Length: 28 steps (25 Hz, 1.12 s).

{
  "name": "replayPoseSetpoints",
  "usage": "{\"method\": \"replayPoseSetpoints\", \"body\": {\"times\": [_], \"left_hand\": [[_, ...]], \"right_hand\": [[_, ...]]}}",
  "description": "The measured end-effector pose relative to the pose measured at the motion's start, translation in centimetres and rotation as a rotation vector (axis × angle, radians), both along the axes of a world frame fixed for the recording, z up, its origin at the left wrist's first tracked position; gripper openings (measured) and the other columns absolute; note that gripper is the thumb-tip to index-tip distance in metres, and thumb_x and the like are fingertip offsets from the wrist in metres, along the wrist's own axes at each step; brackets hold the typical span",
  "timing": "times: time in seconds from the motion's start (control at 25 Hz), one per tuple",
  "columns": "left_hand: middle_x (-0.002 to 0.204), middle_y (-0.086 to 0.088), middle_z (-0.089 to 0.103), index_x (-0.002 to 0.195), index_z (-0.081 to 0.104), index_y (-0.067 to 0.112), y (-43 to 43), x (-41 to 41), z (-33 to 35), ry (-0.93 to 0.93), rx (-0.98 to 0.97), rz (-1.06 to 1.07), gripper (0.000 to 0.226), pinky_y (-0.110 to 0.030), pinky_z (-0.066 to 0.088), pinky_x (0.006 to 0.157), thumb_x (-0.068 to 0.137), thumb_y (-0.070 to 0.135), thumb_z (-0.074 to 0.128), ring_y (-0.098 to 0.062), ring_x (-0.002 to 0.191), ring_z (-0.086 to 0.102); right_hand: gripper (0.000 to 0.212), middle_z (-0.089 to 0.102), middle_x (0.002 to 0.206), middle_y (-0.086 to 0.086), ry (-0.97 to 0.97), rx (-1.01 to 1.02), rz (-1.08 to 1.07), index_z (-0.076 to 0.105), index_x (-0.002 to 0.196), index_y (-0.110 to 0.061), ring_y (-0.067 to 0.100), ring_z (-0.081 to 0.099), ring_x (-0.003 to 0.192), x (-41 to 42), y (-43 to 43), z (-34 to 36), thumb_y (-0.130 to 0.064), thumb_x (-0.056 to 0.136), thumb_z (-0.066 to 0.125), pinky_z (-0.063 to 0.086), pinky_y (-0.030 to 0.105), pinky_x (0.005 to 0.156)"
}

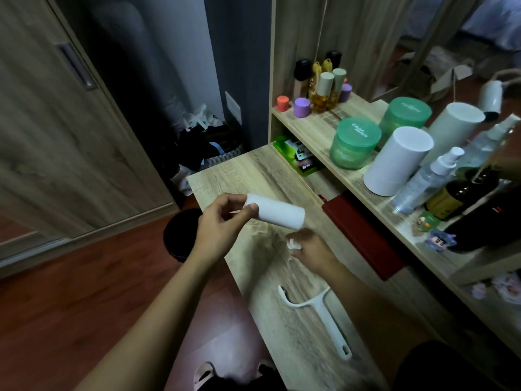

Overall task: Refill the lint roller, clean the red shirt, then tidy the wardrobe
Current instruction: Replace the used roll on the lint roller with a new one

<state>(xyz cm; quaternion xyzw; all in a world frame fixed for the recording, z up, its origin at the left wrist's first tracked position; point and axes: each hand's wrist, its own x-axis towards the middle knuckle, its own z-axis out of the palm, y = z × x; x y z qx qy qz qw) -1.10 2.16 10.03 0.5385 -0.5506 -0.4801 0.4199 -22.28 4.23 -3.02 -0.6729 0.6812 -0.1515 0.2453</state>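
Refill roll (277, 214) was up off the desk (239, 176), over its far half, roughly level. I had the left hand (222, 224) clamped on its left end, thumb and fingers curled round the rim. The rest of the roll stuck out free to the right.

Judged it light: paper on a core, stiff at the ends, crushable if squeezed mid-body, and tacky wherever a sheet was exposed. Best hold looked like the end rims, not the wrap.

Right hand (310, 249) sat just below and right of the free end, low over the desk, fingers pinched on a small white scrap (293, 244). Couldn't tell if it was wrapper or sheet.

Roller handle (324, 320) lay bare on the desk nearer me, fork end far, grip near, apart from both hands. Rigid plastic by the look, easy to take by the grip.

Dark red flat item (361, 235) lay right of the hands against the shelf unit (310, 122), which carried green jars (355, 142). Black bin (180, 235) stood on the floor left of the desk. Red shirt not in view.
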Motion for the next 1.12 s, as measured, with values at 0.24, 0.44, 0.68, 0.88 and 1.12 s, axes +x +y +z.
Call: {"method": "replayPoseSetpoints", "body": {"times": [0.24, 0.44, 0.68, 0.88, 1.12], "left_hand": [[0.077, -0.006, 0.066, 0.086, 0.065, 0.016, -0.6, 0.6, -1.1, 0.142, 0.138, 0.159, 0.003, -0.018, 0.052, 0.065, 0.084, 0.018, 0.066, -0.008, 0.064, 0.064], [0.078, -0.006, 0.067, 0.089, 0.065, 0.013, -0.3, -0.4, -1.1, 0.148, 0.153, 0.136, 0.007, -0.016, 0.053, 0.065, 0.085, 0.018, 0.065, -0.013, 0.069, 0.065], [0.074, -0.008, 0.065, 0.083, 0.063, 0.015, 0.2, -0.4, -0.9, 0.191, 0.175, 0.106, 0.004, -0.018, 0.053, 0.067, 0.085, 0.012, 0.064, -0.013, 0.066, 0.064], [0.072, -0.005, 0.064, 0.089, 0.061, 0.014, 0.8, -0.8, -0.6, 0.250, 0.194, 0.121, 0.005, -0.015, 0.052, 0.064, 0.085, 0.012, 0.064, -0.015, 0.069, 0.063], [0.075, -0.013, 0.061, 0.099, 0.054, 0.016, 2.2, -2.1, -1.4, 0.340, 0.185, 0.201, 0.013, -0.019, 0.052, 0.059, 0.088, 0.011, 0.060, -0.024, 0.069, 0.058]], "right_hand": [[0.042, 0.063, 0.109, -0.004, -0.944, -0.119, -0.284, 0.056, 0.120, -0.009, -0.002, 0.063, 0.090, 1.3, 2.2, 6.8, 0.002, 0.081, 0.065, 0.049, 0.011, 0.074], [0.043, 0.061, 0.113, -0.005, -1.001, -0.180, -0.241, 0.055, 0.120, -0.009, -0.008, 0.063, 0.093, 1.3, 3.0, 8.8, 0.005, 0.081, 0.063, 0.049, 0.012, 0.077], [0.041, 0.061, 0.114, -0.002, -1.011, -0.148, -0.200, 0.057, 0.114, -0.018, -0.005, 0.064, 0.095, 0.8, 3.2, 8.9, 0.005, 0.080, 0.064, 0.049, 0.012, 0.077], [0.044, 0.063, 0.110, -0.004, -1.017, -0.164, -0.238, 0.056, 0.113, -0.025, -0.003, 0.064, 0.096, 1.3, 3.3, 8.8, 0.003, 0.080, 0.065, 0.050, 0.014, 0.077], [0.015, 0.064, 0.104, 0.002, -0.960, -0.349, -0.413, 0.062, 0.098, -0.002, -0.012, 0.063, 0.087, 3.1, 3.1, 8.6, 0.002, 0.084, 0.062, 0.048, 0.010, 0.077]]}}
